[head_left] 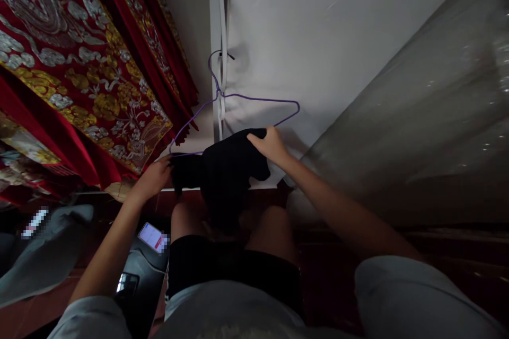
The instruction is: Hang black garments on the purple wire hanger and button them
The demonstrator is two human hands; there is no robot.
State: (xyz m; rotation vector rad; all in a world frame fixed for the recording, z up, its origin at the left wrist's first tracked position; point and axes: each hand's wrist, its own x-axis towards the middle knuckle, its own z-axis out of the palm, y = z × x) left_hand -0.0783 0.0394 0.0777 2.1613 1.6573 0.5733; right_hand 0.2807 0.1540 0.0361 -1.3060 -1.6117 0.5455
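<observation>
- Two bare hands are at a limp black fabric garment [228,169], which hangs mid-view above the person's knees.
- Right hand [273,144], at two o'clock from the garment's middle, pinches its upper edge between thumb and fingers.
- Left hand [156,174], at nine o'clock, touches the garment's end beside a hanger corner; how firmly its fingers close, I cannot tell.
- Thin purple hanger [262,99] at twelve o'clock, its lower bar meeting the garment's top edge.
- Red cloth embroidered in gold and silver [103,79] at ten o'clock.
- Lit rectangular phone [151,236] at eight o'clock.
</observation>
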